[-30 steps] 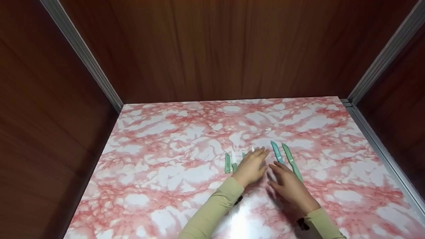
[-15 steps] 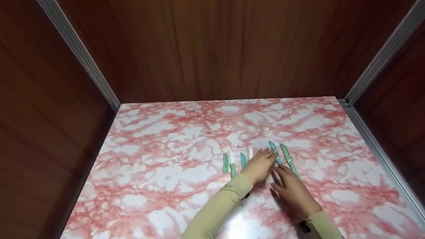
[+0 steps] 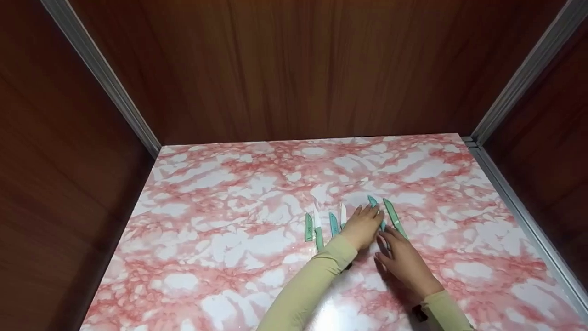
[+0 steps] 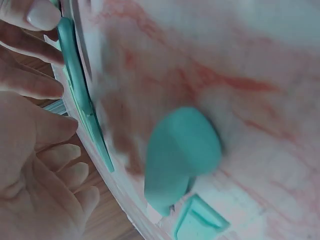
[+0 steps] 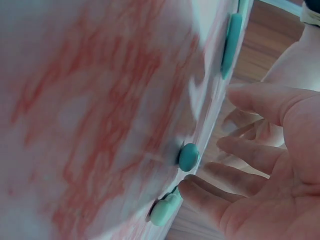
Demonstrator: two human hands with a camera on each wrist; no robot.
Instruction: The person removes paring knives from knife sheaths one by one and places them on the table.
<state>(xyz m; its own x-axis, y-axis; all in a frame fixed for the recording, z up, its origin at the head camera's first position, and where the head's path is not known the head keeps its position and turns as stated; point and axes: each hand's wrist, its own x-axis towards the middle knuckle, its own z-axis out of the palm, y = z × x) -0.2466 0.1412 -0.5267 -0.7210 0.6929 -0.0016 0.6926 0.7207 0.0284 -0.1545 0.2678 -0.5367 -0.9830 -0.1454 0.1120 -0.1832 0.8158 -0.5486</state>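
Note:
In the head view my left hand (image 3: 365,227) reaches over a blue sheathed knife (image 3: 372,200), fingers extended across it and hiding its middle. My right hand (image 3: 404,255) is beside that knife's handle end, fingers loosely bent and thumb apart; the right wrist view shows nothing in its palm. A green sheathed knife (image 3: 392,212) lies just beyond the right fingers. Left of my hands are a blue knife (image 3: 343,213) with a bare white blade and a blue sheath (image 3: 333,224). The left wrist view shows this knife's rounded handle (image 4: 185,150).
Farther left, a green knife (image 3: 319,236) with a bare white blade lies beside a green sheath (image 3: 308,227). The red-and-white marbled tabletop (image 3: 206,248) is bounded by dark wooden panels (image 3: 285,69) at the back and sides, with metal rails (image 3: 101,78) at the corners.
My left hand has moved right, from over the bare-bladed blue knife to over the blue sheathed one, uncovering the blue sheath and white blade. My right hand has barely moved.

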